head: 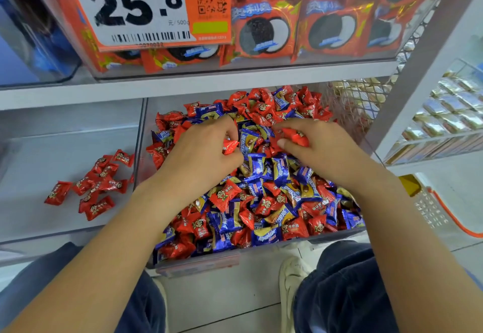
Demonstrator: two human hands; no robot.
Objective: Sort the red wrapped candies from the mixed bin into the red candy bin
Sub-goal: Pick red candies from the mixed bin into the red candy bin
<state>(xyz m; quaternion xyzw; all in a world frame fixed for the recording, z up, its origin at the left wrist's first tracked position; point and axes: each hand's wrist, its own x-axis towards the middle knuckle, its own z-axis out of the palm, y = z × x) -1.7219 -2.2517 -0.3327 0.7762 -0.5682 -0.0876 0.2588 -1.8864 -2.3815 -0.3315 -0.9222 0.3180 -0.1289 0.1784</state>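
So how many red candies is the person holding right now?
2 visible: one red wrapped candy pinched by fingers of the left hand, a second red wrapped candy in the right hand. More may be hidden under the palms.

Clear plastic mixed bin (339,236), centre of shelf: heaped full with red wrapped candies (222,197) and blue-and-gold wrapped candies (264,237), jumbled together, red denser at far end. Clear plastic red candy bin (65,139), just left, walls touching: small loose cluster of red candies (99,183) on floor, near right wall.
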